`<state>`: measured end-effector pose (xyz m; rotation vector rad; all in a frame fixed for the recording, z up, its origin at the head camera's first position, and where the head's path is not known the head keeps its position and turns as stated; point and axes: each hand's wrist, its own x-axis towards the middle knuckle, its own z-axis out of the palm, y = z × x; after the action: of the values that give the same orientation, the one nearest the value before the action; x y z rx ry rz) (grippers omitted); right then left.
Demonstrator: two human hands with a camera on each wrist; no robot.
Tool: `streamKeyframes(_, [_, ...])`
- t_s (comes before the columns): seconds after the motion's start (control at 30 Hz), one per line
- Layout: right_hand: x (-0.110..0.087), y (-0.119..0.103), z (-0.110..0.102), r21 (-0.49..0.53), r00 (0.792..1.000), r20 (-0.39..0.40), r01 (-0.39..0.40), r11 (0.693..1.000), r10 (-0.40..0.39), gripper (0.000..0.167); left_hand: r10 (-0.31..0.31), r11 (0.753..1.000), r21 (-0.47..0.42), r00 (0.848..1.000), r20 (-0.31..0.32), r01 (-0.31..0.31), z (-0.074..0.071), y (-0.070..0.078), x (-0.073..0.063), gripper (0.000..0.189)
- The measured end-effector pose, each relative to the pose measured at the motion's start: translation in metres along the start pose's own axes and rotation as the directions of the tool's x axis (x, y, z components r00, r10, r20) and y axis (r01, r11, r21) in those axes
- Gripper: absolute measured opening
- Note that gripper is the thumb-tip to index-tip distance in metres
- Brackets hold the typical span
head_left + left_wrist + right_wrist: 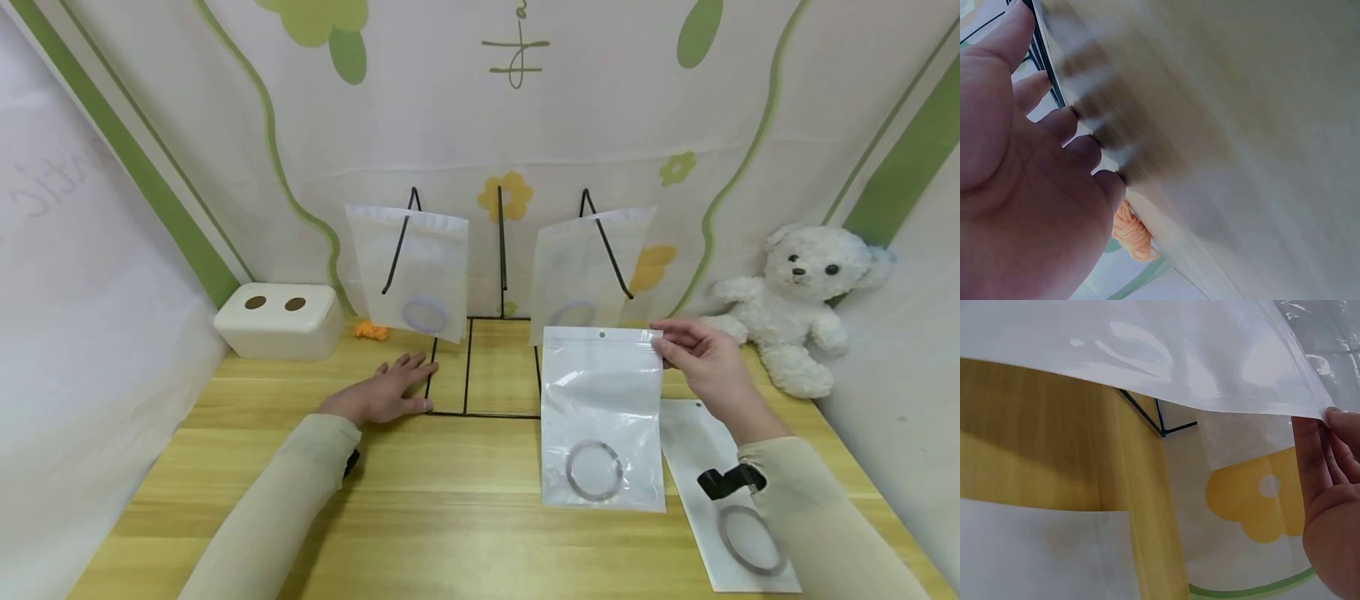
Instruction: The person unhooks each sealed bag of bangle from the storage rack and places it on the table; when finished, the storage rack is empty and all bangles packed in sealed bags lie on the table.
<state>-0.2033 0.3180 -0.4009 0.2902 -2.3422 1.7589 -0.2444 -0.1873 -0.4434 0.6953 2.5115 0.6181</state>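
Note:
My right hand [701, 362] pinches the top right corner of a white zip bag [600, 400], its clear front showing a ring-shaped bangle [594, 471] near the bottom and a hang hole at the top. In the right wrist view the thumb and fingers grip the bag's edge [1210, 394]. My left hand [388, 390] lies palm down with fingers spread, fingertips at the left side of a black wire rack [487, 414]. Two bags hang on the rack's arms, one on the left [416, 267] and one on the right [592, 258]; the middle arm [502, 250] is bare.
Another bagged bangle [705, 467] lies on the wooden table [420, 517] under the right forearm. A white box with two holes [281, 321] stands at the back left, beside a small orange yarn bundle [371, 331]. A white teddy bear [802, 300] sits at the back right.

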Motion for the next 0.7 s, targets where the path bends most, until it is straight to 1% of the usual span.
streamKeyframes(0.07, [-0.001, 0.005, 0.0, -0.075, 0.999, 0.022, -0.029, 0.997, 0.031, 0.033, -0.001, 1.0, 0.003, 1.0, -0.002, 0.001, 0.0, 0.0, 0.0, 0.077])
streamKeyframes(0.13, [-0.002, 0.01, 0.0, -0.121, 0.997, 0.045, -0.053, 0.991, 0.058, 0.036, -0.003, 1.0, 0.006, 1.0, -0.002, 0.003, 0.0, 0.0, 0.0, 0.077])
streamKeyframes(0.3, [-0.005, 0.021, -0.001, -0.151, 0.99, 0.08, -0.107, 0.983, 0.12, 0.037, -0.001, 1.0, 0.003, 1.0, 0.004, 0.001, 0.001, -0.001, 0.001, 0.078])
streamKeyframes(0.5, [-0.008, 0.033, 0.001, -0.184, 0.981, 0.104, -0.143, 0.972, 0.164, 0.035, -0.006, 1.0, 0.003, 1.0, 0.004, 0.006, 0.001, -0.001, 0.0, 0.078])
streamKeyframes(0.7, [-0.008, 0.04, 0.003, -0.284, 0.97, 0.142, -0.151, 0.947, 0.197, 0.032, -0.006, 1.0, 0.0, 1.0, 0.003, 0.006, 0.0, 0.0, 0.0, 0.078])
